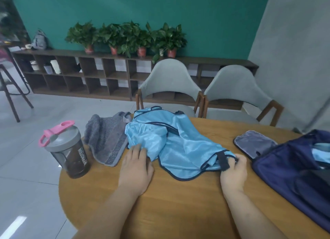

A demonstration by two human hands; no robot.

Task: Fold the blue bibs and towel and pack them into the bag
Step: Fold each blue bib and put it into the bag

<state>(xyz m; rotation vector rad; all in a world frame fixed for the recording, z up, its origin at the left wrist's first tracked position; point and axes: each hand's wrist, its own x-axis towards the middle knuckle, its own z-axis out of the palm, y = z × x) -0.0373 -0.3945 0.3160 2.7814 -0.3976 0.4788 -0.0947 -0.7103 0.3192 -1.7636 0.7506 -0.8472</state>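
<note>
Shiny light-blue mesh with navy binding makes up the blue bibs [178,144], which lie in a loose, unfolded heap on the round wooden table [178,212].

The left hand [135,167] lies flat on the wood at the heap's near-left edge. Its fingers are straight and relaxed, and their tips touch the fabric. The right hand [234,172] is at the heap's near-right corner. Its fingers are curled round the hem, gripping it just beside a dark strap [224,161] sewn to the bib.

Left of the heap and touching it is the grey towel [107,140]. It is crumpled and partly hangs over the table's rim.

Further left of the heap stands a smoky translucent shaker bottle [69,153] with a grey lid and a pink cap and loop. White lettering runs vertically down its side and appears to read "MYPROTEIN", though it is soft.

Right of the heap sits the navy bag [289,167], open. Its grey-lined flap [253,144] is laid back on the table toward the bibs. A piece of light-blue fabric [319,154] shows inside the bag's opening.

Beyond the heap, two grey upholstered chairs [169,78] with wooden legs face the table. Behind them a low dark shelf unit [80,72] runs along a teal wall, and potted plants [128,36] in red pots stand on top of it.
</note>
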